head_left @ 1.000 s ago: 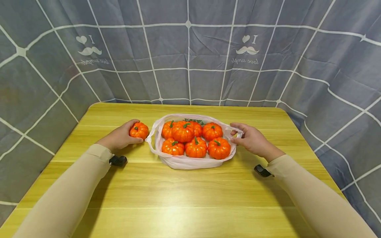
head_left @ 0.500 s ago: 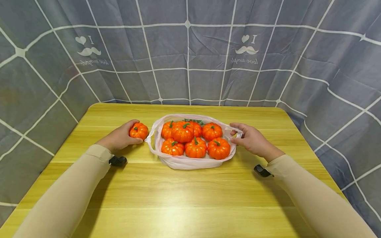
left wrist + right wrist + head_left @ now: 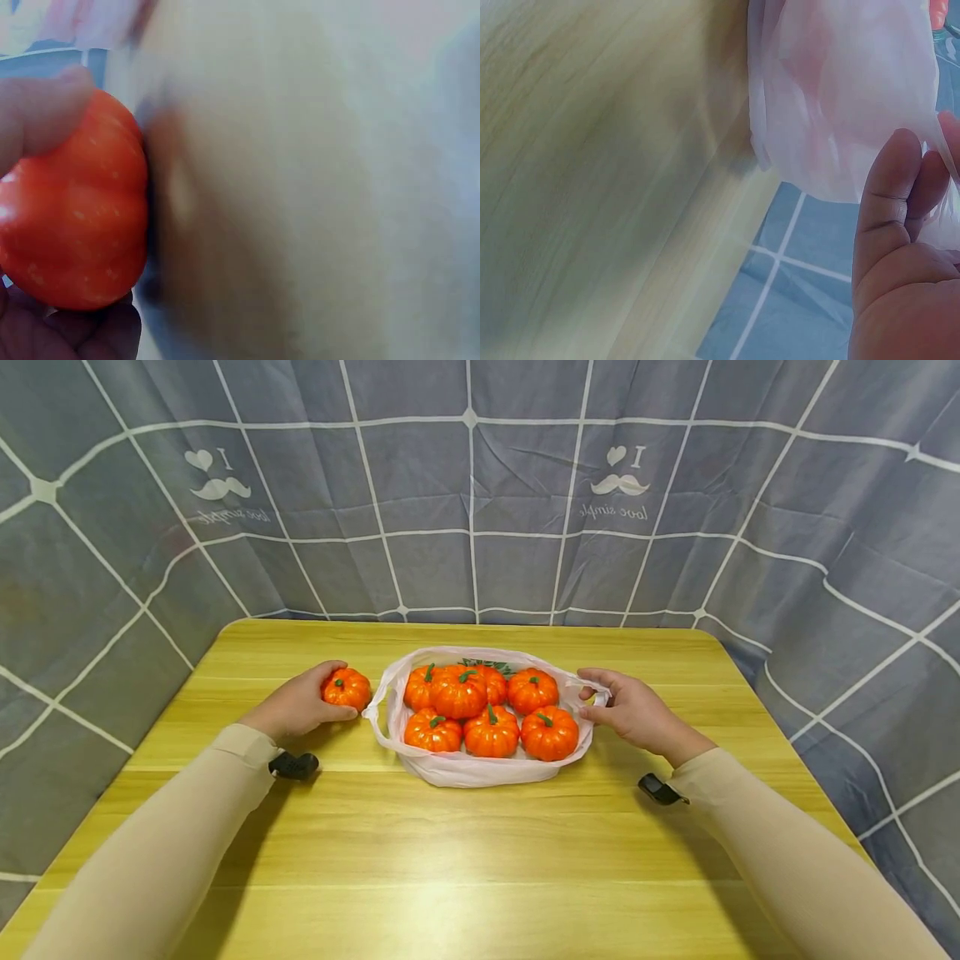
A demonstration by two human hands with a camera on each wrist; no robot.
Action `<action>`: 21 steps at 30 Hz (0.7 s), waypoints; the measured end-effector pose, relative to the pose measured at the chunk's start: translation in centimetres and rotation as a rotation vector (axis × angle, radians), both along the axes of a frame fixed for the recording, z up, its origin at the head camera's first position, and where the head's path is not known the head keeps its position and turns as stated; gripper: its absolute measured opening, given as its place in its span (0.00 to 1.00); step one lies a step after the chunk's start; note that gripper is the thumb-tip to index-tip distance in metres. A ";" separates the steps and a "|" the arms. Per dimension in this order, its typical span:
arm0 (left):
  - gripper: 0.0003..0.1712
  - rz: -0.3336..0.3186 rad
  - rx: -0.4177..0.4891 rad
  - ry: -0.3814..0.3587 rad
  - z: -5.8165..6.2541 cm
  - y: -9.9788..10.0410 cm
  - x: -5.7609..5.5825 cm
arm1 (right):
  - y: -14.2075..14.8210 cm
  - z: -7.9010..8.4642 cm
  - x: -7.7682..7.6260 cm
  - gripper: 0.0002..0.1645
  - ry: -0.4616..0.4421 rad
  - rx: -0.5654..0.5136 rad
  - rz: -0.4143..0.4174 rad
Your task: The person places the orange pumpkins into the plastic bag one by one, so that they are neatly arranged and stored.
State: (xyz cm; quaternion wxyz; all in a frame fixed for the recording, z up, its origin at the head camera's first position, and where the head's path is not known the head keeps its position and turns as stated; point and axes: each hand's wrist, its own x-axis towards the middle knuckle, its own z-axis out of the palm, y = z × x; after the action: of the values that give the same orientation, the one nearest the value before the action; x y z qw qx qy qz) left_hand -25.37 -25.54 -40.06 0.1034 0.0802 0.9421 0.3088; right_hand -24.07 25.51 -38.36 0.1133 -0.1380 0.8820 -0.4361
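A small orange pumpkin (image 3: pixel 347 688) with a green stem is gripped between the thumb and fingers of my left hand (image 3: pixel 298 700), just left of the bag. The left wrist view shows the same pumpkin (image 3: pixel 82 217) close up, thumb on one side and fingers on the other. In the middle of the table stands a whitish plastic bag (image 3: pixel 480 772), its mouth spread wide. Several similar pumpkins (image 3: pixel 491 732) lie inside it. My right hand (image 3: pixel 633 710) holds the bag's right handle, and the right wrist view shows fingers (image 3: pixel 889 187) against the thin plastic.
The yellow wooden table (image 3: pixel 450 860) carries the bag. A grey-blue curtain (image 3: pixel 420 485) with white grid lines hangs behind and at both sides. The bag's left handle (image 3: pixel 375 710) stands loose near the left hand. Black straps (image 3: pixel 660 790) sit at the wrists.
Almost nothing differs. The left hand with its pumpkin has shifted very slightly left in the head view, and the whole view has drifted a little too.
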 end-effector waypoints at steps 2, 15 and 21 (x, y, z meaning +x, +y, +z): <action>0.54 0.015 -0.001 0.008 0.6 -0.1 0.0 | 0.0 0.0 0.0 0.40 0.000 0.001 -0.002; 0.54 0.000 0.088 0.161 7.2 3.0 0.5 | -0.1 0.1 -0.2 0.39 0.013 0.010 -0.002; 0.51 -0.101 0.152 0.182 8.9 8.0 1.2 | -0.1 0.0 -0.2 0.39 0.016 0.007 0.002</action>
State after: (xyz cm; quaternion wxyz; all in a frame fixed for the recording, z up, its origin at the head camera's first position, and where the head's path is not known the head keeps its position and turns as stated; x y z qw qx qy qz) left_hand -24.15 -17.57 -31.19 0.0264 0.1630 0.9161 0.3654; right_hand -24.28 25.38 -38.32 0.1071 -0.1420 0.8842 -0.4319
